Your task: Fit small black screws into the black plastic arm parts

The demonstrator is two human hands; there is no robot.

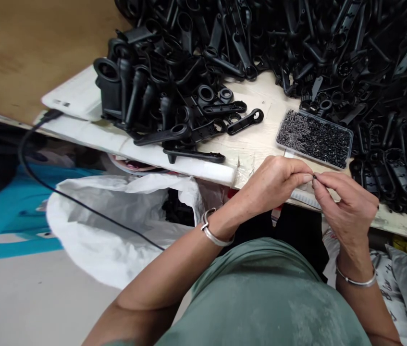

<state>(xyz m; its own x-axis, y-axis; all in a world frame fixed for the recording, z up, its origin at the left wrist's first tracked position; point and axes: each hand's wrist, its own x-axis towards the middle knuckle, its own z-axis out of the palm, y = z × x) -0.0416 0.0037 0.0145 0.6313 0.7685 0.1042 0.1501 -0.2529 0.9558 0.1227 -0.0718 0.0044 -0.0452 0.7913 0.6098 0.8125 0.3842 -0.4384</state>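
Both hands, left hand (273,185) and right hand (347,206), pinch one tiny black screw (314,177) fingertip-to-fingertip.

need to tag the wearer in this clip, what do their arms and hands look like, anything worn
Both forearms are bare, no sleeves or gloves. The left hand has a silver bangle at its wrist; the right hand has a thinner silver bangle. No rings visible. A grey-green top covers the torso.
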